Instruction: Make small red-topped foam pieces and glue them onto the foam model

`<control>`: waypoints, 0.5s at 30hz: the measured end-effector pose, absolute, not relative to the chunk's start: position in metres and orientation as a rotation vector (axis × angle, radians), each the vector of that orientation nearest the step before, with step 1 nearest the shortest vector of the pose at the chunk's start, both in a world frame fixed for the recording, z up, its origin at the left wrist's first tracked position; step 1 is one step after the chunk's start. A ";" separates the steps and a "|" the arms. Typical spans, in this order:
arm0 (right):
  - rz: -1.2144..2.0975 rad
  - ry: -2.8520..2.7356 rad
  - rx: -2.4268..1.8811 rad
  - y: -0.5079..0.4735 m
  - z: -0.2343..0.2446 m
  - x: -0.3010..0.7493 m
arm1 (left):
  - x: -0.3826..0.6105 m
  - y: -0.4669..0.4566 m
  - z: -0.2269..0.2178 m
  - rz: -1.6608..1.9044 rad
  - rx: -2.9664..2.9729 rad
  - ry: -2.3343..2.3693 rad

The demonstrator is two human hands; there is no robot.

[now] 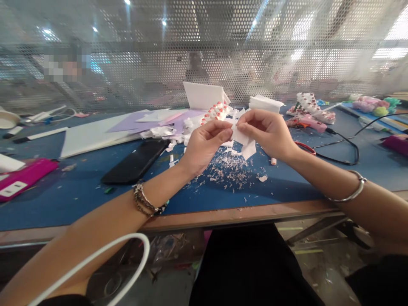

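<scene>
A small white piece of paper is held up between both hands above the blue table. My left hand pinches its left edge between thumb and fingers. From the other side my right hand grips the same paper, fingers closed, with a loose flap hanging below. Under the hands lies a scatter of tiny paper shreds. Just behind them are crumpled white paper scraps and a white piece dotted with red tips.
Left of my hands lies a black phone, near purple and white sheets. A magenta case is at far left. On the right are a pink tool with a black cord and colourful paper flowers. A perforated metal screen stands behind.
</scene>
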State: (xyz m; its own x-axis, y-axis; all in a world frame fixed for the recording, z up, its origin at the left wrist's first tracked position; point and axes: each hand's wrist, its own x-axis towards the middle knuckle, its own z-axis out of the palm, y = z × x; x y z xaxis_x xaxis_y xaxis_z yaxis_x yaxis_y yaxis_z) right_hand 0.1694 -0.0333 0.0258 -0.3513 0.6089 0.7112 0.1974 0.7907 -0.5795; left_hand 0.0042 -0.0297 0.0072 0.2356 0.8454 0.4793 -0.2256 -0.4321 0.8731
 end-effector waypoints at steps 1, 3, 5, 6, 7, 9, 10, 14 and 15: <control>0.497 -1.917 -0.602 -0.034 0.025 0.169 | 0.004 -0.029 0.007 1.368 1.524 0.590; 0.503 -1.910 -0.588 -0.036 0.024 0.167 | 0.004 -0.029 0.007 1.336 1.499 0.559; 0.477 -1.904 -0.589 -0.038 0.024 0.166 | 0.004 -0.029 0.007 1.312 1.466 0.549; 0.451 -1.900 -0.592 -0.039 0.023 0.165 | 0.004 -0.029 0.006 1.301 1.445 0.549; 0.420 -1.897 -0.595 -0.039 0.022 0.165 | 0.004 -0.029 0.006 1.292 1.420 0.550; 0.354 -1.890 -0.598 -0.040 0.021 0.164 | 0.005 -0.030 0.005 1.283 1.375 0.557; 0.324 -1.886 -0.603 -0.040 0.020 0.164 | 0.006 -0.030 0.004 1.290 1.359 0.567; 0.203 -1.883 -0.640 -0.039 0.018 0.164 | 0.010 -0.034 0.003 1.364 1.332 0.638; 0.172 -1.887 -0.645 -0.039 0.018 0.164 | 0.011 -0.035 0.002 1.378 1.334 0.656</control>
State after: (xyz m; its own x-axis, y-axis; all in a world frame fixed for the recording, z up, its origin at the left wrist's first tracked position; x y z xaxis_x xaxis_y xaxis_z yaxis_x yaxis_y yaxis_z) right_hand 0.1644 -0.0386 0.0175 -0.2699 0.5088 0.8175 0.3528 0.8422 -0.4077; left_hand 0.0110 -0.0354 0.0022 0.1831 0.9172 0.3539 -0.3033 -0.2897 0.9078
